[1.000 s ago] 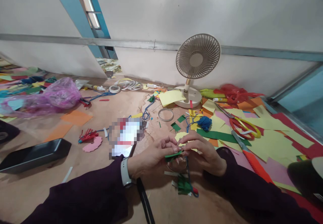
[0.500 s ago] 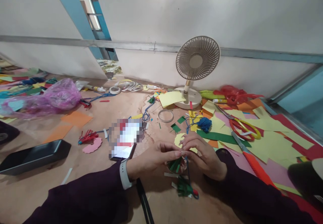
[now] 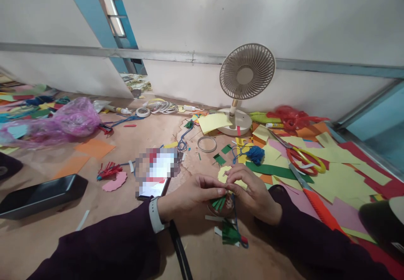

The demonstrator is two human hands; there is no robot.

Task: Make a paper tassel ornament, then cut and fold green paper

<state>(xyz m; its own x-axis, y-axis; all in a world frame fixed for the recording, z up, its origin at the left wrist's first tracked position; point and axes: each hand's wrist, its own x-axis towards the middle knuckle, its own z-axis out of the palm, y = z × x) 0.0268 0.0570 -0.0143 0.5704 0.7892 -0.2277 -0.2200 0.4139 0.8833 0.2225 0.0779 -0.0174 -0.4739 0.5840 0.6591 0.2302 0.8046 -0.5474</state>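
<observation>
My left hand (image 3: 195, 193), with a white band at its wrist, pinches the top of a green paper tassel (image 3: 219, 204) whose cut strips hang below the thumb. Fingertips of my right hand (image 3: 254, 196) are closed at the same spot, touching the left ones; the tassel's upper end is hidden between them. Just beneath is a round, clear-looking object (image 3: 229, 208), partly covered. A second green tassel (image 3: 230, 233) with a red tip and blue cord lies nearer to me. Behind the hands rests a scalloped yellow paper piece (image 3: 223, 172).
Red-and-yellow-handled scissors (image 3: 306, 160) and an orange-handled cutter (image 3: 322, 208) lie among paper sheets at right. A fan (image 3: 248, 71) stands at the back. Left are a phone (image 3: 158, 179), a black speaker-like box (image 3: 42, 196) and a pink plastic bag (image 3: 77, 118).
The tassel's green strips have turned and show more broadly below the left thumb. My right fingers have shifted slightly at the pinch. Things on the table stay in place.
</observation>
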